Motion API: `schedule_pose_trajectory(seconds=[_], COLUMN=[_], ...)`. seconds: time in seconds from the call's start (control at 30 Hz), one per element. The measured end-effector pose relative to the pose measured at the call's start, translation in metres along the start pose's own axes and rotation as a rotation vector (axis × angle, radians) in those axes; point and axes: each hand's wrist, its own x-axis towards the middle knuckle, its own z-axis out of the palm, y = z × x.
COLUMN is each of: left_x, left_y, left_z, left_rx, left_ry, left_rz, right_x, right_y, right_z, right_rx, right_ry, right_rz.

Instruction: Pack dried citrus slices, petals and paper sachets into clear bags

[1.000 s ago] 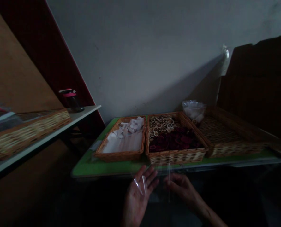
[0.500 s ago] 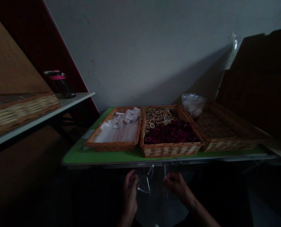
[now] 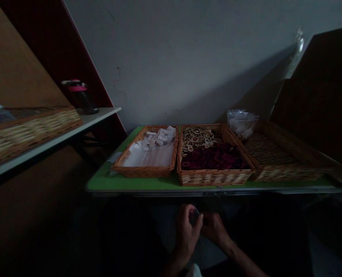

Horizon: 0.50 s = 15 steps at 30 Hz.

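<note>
Below the table's front edge, my left hand (image 3: 187, 231) and my right hand (image 3: 216, 230) are close together, almost touching at the fingertips. The fingers of both are closed in a pinch. Between them a small glint marks the edge of a clear plastic bag (image 3: 196, 211), mostly hidden by the fingers and the dim light. The wicker basket (image 3: 215, 178) nearest my hands holds pale dried fruit rings (image 3: 198, 136) at the back and dark purple-red slices (image 3: 214, 157) in front.
Left of it, another basket (image 3: 145, 172) holds white packets (image 3: 159, 140); a third basket (image 3: 292, 175) stands right. Clear zip bags (image 3: 242, 122) lean behind. All rest on a green table (image 3: 136, 185). A white shelf (image 3: 102, 113) at left carries a bottle (image 3: 84, 99) and a basket (image 3: 35, 125).
My hands were apart with the clear plastic bag stretched between them; now they have come together, the left moving right. The view has shifted slightly, so the table appears higher and farther right.
</note>
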Motion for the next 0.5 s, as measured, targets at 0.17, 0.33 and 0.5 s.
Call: schedule_pose_trajectory(seconds=[0.17, 0.33, 0.5], left_x=[0.002, 0.007, 0.008], left_y=[-0.007, -0.005, -0.01], left_z=[-0.008, -0.015, -0.017], left_rx=[0.041, 0.052, 0.116], left_ry=[-0.007, -0.034, -0.062], left_rz=[-0.022, 0.001, 0.058], right_x=[-0.001, -0.002, -0.004], right_y=[-0.001, 0.0, 0.005], right_z=[0.006, 0.006, 0.001], right_rx=[-0.025, -0.005, 0.175], right_ry=[0.003, -0.027, -0.164], right_rz=[-0.002, 0.002, -0.004])
